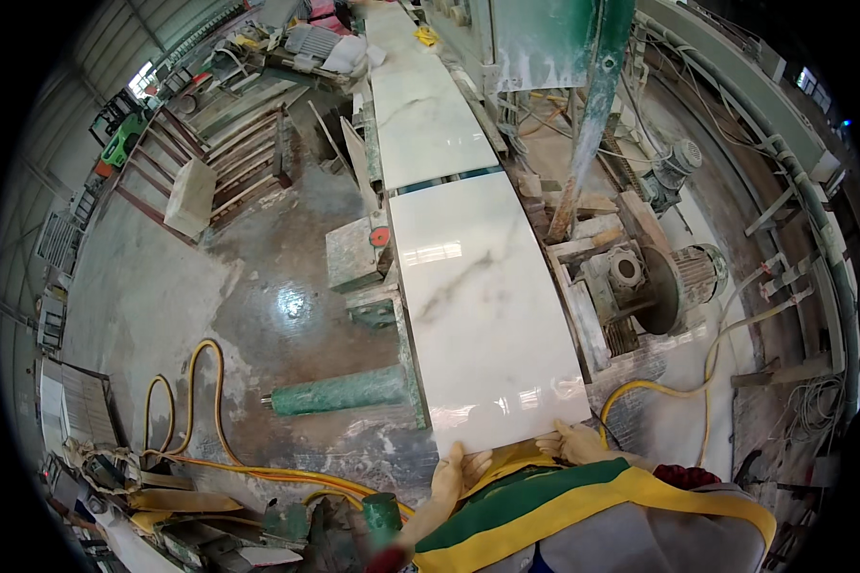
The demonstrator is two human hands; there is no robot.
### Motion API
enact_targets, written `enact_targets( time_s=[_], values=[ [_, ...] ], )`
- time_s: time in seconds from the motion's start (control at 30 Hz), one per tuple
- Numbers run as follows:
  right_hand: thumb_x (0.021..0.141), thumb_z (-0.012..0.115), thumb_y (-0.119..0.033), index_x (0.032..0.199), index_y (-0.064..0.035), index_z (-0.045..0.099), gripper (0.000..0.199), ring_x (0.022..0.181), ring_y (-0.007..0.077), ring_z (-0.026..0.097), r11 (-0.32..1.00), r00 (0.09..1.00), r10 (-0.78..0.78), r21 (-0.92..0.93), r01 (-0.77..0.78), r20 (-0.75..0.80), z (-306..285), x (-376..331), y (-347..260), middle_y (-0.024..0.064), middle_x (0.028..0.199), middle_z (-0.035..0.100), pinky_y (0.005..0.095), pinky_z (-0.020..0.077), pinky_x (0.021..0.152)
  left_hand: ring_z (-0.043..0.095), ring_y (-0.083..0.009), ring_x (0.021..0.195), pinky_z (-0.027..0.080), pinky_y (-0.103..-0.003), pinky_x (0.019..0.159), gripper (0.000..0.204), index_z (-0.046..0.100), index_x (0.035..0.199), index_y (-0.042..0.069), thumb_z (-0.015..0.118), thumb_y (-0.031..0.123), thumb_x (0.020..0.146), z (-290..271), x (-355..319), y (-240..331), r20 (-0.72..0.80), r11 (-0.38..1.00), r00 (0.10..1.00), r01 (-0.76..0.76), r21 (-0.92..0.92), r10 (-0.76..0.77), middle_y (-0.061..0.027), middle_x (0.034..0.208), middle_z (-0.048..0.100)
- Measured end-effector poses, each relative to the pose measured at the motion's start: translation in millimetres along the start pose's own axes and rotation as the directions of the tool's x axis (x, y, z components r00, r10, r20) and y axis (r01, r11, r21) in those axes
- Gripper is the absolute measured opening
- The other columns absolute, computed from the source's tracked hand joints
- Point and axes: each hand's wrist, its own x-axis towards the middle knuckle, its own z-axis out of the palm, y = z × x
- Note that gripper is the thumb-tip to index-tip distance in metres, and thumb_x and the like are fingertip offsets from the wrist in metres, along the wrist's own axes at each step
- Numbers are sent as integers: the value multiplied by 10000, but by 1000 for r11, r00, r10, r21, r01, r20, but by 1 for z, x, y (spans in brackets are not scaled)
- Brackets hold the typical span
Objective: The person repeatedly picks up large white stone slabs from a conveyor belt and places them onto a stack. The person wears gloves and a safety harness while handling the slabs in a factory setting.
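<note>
With left hand (457,473) and right hand (579,445), grasping near slab (487,310), apparently yet to move it or far slab (430,115) off frame (407,353).

The left side of the hall is closed off by a grey ribbed metal wall (38,181), in which a small bright window (141,80) is set; another small bright window (814,88) is seen at the upper right. The grey concrete floor (153,296) is darkened by a broad, wet-looking patch, where a white glare of light (291,304) is reflected. A rust-brown slatted rack (282,158) is placed there, and beyond it a green forklift (122,138) is parked.
</note>
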Motion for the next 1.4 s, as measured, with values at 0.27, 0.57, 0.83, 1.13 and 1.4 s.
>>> enact_targets(
  time_s=[0.27,0.57,0.83,1.13,1.4],
  values=[
    [1203,391,-319,1328,130,573,500,982,302,725,997,997,-62,-39,60,-55,15,7,-11,254,1175,738,421,602,905,739,-328,1193,663,-423,987,610,534,1441,-89,606,422,1117,4,6,16,-33,998,999,24,60,-22,-233,1329,701],
    [1167,513,-309,1288,182,558,508,1047,343,744,997,995,-72,45,69,67,4,31,-16,314,1199,732,425,623,949,755,-281,1064,638,-399,987,537,532,1489,-35,526,384,1154,5,23,29,-67,991,996,68,113,-61,-228,1287,737],
    [1169,503,-333,1283,211,537,557,1129,387,717,991,987,-96,101,83,133,1,46,-21,355,1257,699,437,604,1018,548,-172,785,492,-337,761,501,565,1410,-25,549,403,1150,18,27,39,-9,999,1000,23,46,-23,-118,1042,696],
    [1165,517,-337,1318,192,515,551,1170,377,700,995,988,-83,66,74,133,9,49,-32,351,1288,685,437,589,1047,747,-252,880,649,-379,853,534,628,1311,-71,611,426,1116,-5,51,39,77,998,996,-49,38,46,-201,1098,769],
    [1172,497,-353,1345,168,526,550,1151,347,702,998,995,-42,57,37,89,27,42,-52,314,1265,694,430,585,1047,258,-124,636,293,-305,623,367,567,986,46,586,378,1142,26,41,60,176,992,984,2,-126,21,45,718,313]
  ],
)
